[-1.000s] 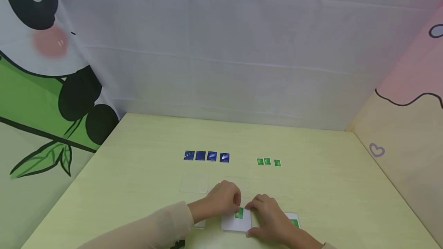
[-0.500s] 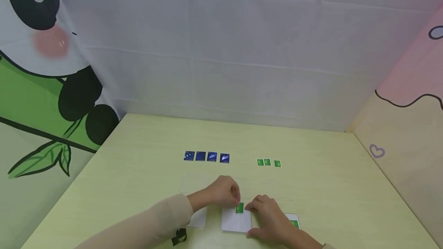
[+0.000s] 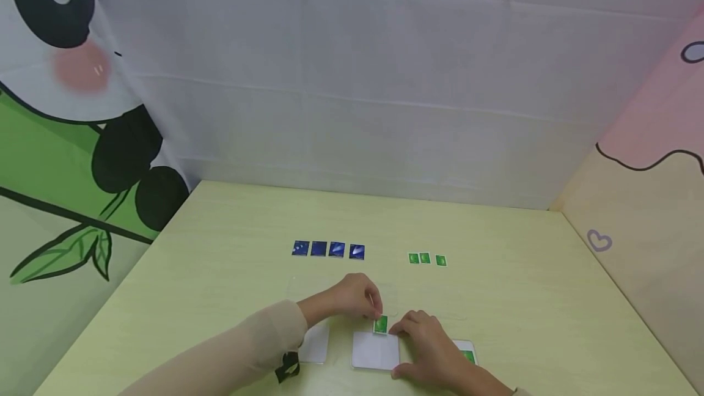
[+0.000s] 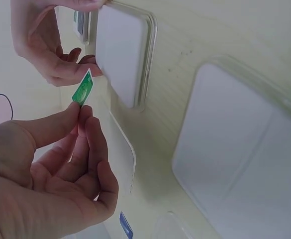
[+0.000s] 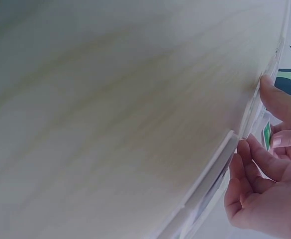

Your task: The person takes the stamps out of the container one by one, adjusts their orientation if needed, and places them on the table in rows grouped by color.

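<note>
My left hand (image 3: 354, 295) pinches a small green card with a white border (image 3: 381, 324) between thumb and fingertips. In the left wrist view the card (image 4: 83, 88) stands tilted, raised above the table. It is just beyond the far edge of a flat white square case (image 3: 376, 352), whose white top is bare. My right hand (image 3: 431, 344) holds this case by its right side, thumb at the near corner and fingers at the far corner. In the right wrist view the right fingers (image 5: 254, 172) lie along the case's edge.
Another white case (image 3: 315, 345) lies left, partly behind the left sleeve. A third case (image 3: 465, 347) with a green card is partly behind the right hand. Clear lids (image 3: 389, 298) lie beyond the hands. Farther back are several blue cards (image 3: 318, 249) and three green cards (image 3: 425, 258).
My left hand has moved away from me with the green card, from over the middle of the white case to past its far edge. The right hand has stayed put.
</note>
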A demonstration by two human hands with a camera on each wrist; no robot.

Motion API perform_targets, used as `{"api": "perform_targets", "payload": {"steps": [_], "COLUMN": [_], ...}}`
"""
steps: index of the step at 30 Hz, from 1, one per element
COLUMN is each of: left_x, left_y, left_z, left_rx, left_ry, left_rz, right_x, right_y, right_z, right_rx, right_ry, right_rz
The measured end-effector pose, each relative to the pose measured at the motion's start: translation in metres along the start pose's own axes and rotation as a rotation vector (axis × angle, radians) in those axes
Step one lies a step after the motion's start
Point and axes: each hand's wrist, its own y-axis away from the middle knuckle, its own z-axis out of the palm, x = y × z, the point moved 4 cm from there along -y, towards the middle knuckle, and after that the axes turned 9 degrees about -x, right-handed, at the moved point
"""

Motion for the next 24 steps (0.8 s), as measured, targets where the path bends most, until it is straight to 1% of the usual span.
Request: {"api": "perform_targets", "payload": {"steps": [10,12,19,24], "left_x": [0.002,0.002,0.004,0.003], "left_y": [-0.004,-0.004,-0.007,-0.01], "left_z": [-0.003,-0.004,-0.009,-0.012], "left_rx": [-0.01,-0.01,-0.007,-0.018], "left_ry": [0.015,0.018,0.01,0.032], "left_rz": [-0.059,-0.061,-0.033,-0.047], "right_x": [0.0,0.0,0.001,0.0], "right_y": [0.0,0.0,0.0,0.0], "right_z": [0.0,0.0,0.001,0.001], "right_rx": [0.0,-0.003,-0.005,0.009], "right_ry": [0.009,0.007,0.008,0.013], "right_rz": [-0.007,-0.006,-0.007,-0.026]}}
